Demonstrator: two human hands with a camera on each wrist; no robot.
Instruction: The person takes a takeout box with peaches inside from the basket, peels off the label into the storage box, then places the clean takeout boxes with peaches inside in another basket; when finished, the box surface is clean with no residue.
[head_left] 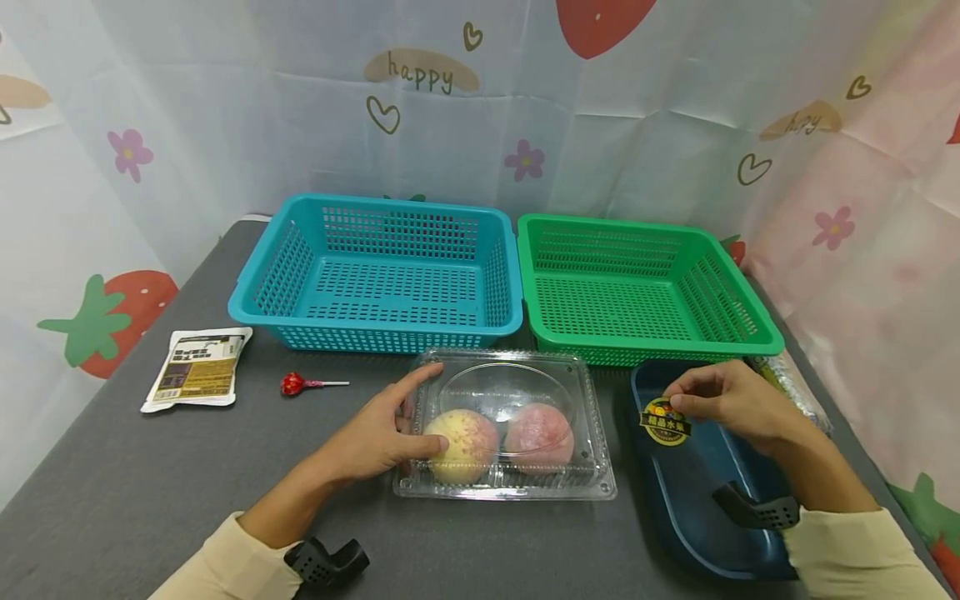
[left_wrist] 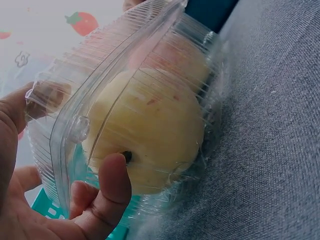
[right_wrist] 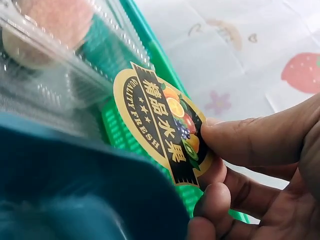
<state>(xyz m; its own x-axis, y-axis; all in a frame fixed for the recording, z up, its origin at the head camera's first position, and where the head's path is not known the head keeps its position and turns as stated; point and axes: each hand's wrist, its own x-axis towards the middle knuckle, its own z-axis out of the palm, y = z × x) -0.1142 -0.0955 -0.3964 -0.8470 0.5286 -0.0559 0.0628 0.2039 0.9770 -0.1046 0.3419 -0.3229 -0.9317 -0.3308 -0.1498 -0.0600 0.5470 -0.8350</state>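
Note:
A clear plastic clamshell box (head_left: 510,493) lies on the grey table with its lid down, and two peaches show through it. The yellowish peach (head_left: 463,446) sits on the left, the pink peach (head_left: 540,437) on the right. My left hand (head_left: 386,429) grips the box's left end, thumb on the near side and fingers around the far side. Over the dark blue tray (head_left: 697,492), my right hand (head_left: 731,404) pinches a round black-and-gold fruit sticker (right_wrist: 157,125) by its edge between thumb and fingers. Fruit pictures and "QUALITY FRESH" are printed on the sticker.
Behind the box stand a blue basket (head_left: 382,333) and a green basket (head_left: 660,350), side by side. On the left lie a white-and-gold packet (head_left: 198,367) and a red lollipop (head_left: 292,383). A shiny wrapped item (head_left: 795,387) is partly hidden behind my right hand.

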